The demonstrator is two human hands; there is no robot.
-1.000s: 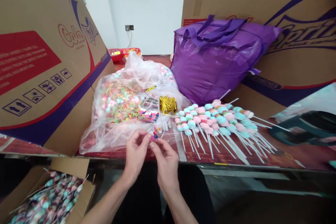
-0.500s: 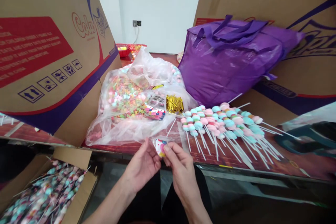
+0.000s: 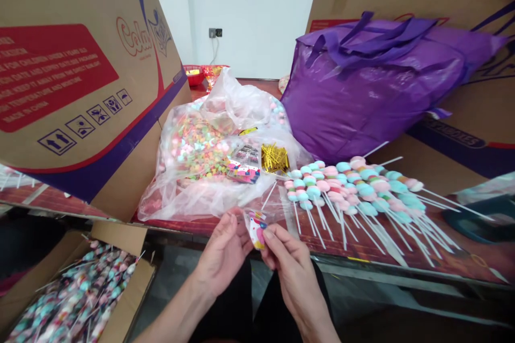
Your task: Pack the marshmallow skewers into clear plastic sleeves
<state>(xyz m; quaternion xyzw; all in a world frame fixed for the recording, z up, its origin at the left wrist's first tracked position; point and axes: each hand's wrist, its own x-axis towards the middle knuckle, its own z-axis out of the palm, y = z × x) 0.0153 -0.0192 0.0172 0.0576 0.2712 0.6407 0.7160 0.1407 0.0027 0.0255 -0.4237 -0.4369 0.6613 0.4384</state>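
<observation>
A small clear plastic bag with a white, spotted, colourful print (image 3: 256, 230) is held up in front of the table edge. My right hand (image 3: 287, 257) pinches its right side between thumb and fingers. At its left edge is my left hand (image 3: 225, 249), palm turned inward, fingers curled and partly behind the bag; its thumb and index finger are close together at the bag's edge. Beyond the hands, several similar printed bags (image 3: 243, 171) lie in a stack beside gold twist ties (image 3: 274, 158). Marshmallow skewers (image 3: 341, 187) on white sticks lie to the right.
Large clear bags of colourful sweets (image 3: 197, 144) cover the table's middle. A purple bag (image 3: 362, 96) stands behind the skewers. Tall cartons flank the table, one at left (image 3: 80, 80). A low open box (image 3: 139, 289) of wrapped skewers sits at lower left.
The view has shifted slightly left, so things appear further right. The printed bag is turned and more of it shows, still at the right hand's fingertips. Both hands remain close together.
</observation>
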